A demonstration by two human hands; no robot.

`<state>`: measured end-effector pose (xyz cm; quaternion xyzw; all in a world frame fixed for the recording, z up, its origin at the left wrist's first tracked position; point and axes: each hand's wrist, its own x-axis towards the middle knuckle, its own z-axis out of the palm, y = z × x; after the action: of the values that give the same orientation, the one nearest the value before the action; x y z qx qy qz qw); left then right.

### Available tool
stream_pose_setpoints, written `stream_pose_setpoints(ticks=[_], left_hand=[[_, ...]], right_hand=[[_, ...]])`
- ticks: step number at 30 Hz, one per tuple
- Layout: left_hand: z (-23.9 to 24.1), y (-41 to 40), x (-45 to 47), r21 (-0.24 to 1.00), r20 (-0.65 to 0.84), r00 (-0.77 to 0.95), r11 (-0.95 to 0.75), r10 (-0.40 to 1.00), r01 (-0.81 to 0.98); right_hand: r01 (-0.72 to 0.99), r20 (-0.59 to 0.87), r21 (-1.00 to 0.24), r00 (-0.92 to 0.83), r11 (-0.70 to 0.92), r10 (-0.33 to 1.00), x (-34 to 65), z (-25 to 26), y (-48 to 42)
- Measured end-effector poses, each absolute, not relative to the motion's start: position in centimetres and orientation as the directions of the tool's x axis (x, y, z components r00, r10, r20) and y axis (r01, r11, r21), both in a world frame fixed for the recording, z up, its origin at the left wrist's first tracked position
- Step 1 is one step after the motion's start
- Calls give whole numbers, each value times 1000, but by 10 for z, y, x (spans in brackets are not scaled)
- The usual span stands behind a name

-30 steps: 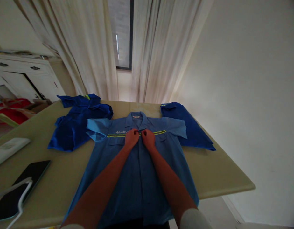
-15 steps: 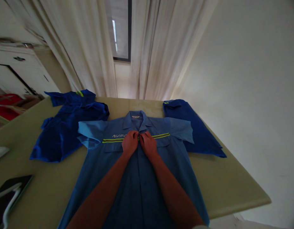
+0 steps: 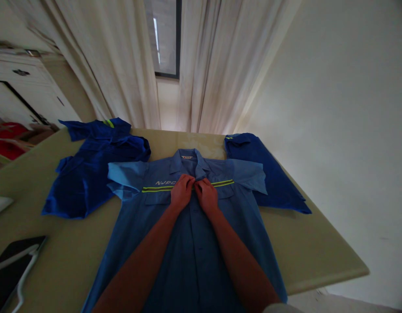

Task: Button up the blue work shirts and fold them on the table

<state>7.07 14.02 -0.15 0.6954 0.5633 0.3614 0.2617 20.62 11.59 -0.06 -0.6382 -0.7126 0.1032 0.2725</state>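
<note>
A light-blue short-sleeved work shirt (image 3: 175, 243) lies face up, its collar at the far end and two yellow-green stripes across the chest. At its front opening, just below the collar, my left hand (image 3: 182, 191) pinches the fabric by the stripes. My right hand (image 3: 206, 194) pinches the other side of the same opening, and the fingertips of both hands nearly meet. Whatever lies between the fingertips is covered by the fingers. White lettering shows on the chest beside my left hand, partly hidden by it.
Beneath the shirt is a table with a yellowish cover (image 3: 318, 248). A crumpled dark-blue garment (image 3: 90, 174) lies at the left, a folded dark-blue garment (image 3: 269, 174) at the right. Near the left edge are a dark flat device (image 3: 15, 261) and a white cable (image 3: 21, 282). Curtains (image 3: 122, 65) hang behind.
Both hands stay at the shirt's front opening, with the fingers slightly shifted. The whole view has moved a little. The garments keep their places on the table.
</note>
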Motion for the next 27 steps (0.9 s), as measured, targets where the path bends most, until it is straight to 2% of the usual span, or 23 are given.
stream_pose_setpoints(ticks=[6,12,16,19,23,27], left_hand=[[-4,140,71,784,188,147,-238,971,573],[-4,139,69,702,170,299,-328,939,632],[-4,139,70,614,239,303,-386,922,689],[-5,141,68,615,294,259,-389,920,686],[-6,143,65,614,259,218,-335,941,715],[-6,143,65,584,251,274,-371,928,722]], right_hand=[[784,286,-605,50,140,957,214,-6,123],[602,364,-785,256,147,896,218,-10,127],[536,307,-837,290,112,906,221,-14,132],[408,243,-911,401,65,883,230,-18,138],[236,210,-966,467,108,859,240,-19,142],[193,212,-971,447,138,869,238,-18,141]])
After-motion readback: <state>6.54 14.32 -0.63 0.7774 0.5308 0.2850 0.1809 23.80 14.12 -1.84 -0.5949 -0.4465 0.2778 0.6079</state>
